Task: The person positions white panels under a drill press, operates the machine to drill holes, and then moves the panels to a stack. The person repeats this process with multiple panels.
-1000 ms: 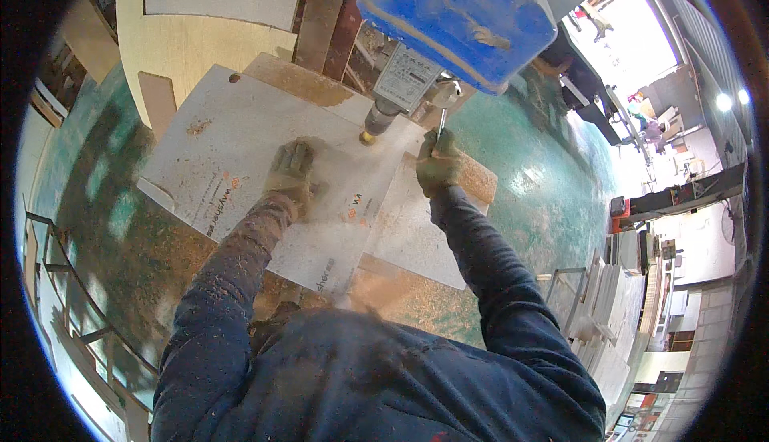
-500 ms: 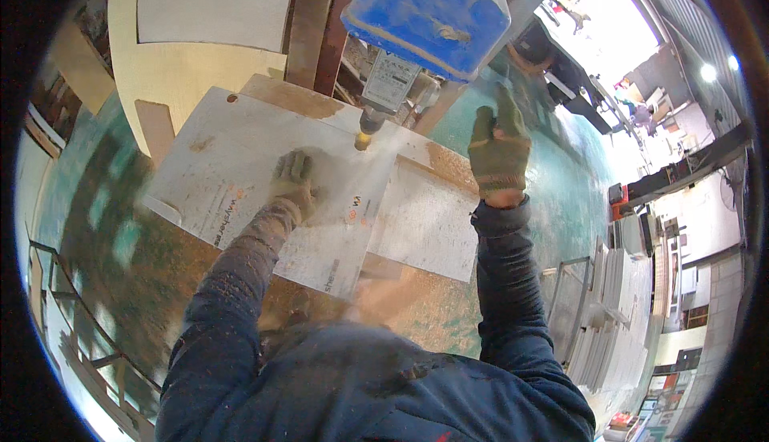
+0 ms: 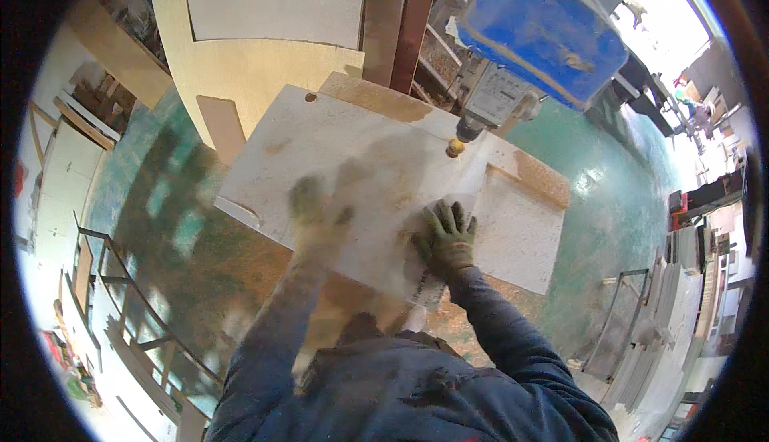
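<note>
A pale grey-white board (image 3: 368, 141) with a round hole in its far left corner lies on a work surface under a drill press (image 3: 545, 33) with a dusty blue housing. The brass-coloured bit (image 3: 455, 148) points down at the board's far right part. My right hand (image 3: 447, 242), in a dusty green work glove, rests on the board's near right part with its fingers spread. Over the board's near left edge, my gloved left hand (image 3: 316, 213) is blurred by motion, its thumb apart from the fingers. Nothing shows in either hand.
A brown wood strip (image 3: 529, 173) borders the white work surface (image 3: 525, 234) at the right. Yellowish and white panels (image 3: 272, 73) stand at the back. Stacked boards (image 3: 653, 338) are at the right, and a dark metal frame (image 3: 132, 302) is at the left. Sawdust covers parts of the green floor.
My right hand has come down from the raised position beside the drill press onto the board. My left hand has shifted toward the board's near left edge. The view has turned, moving the scene rightward.
</note>
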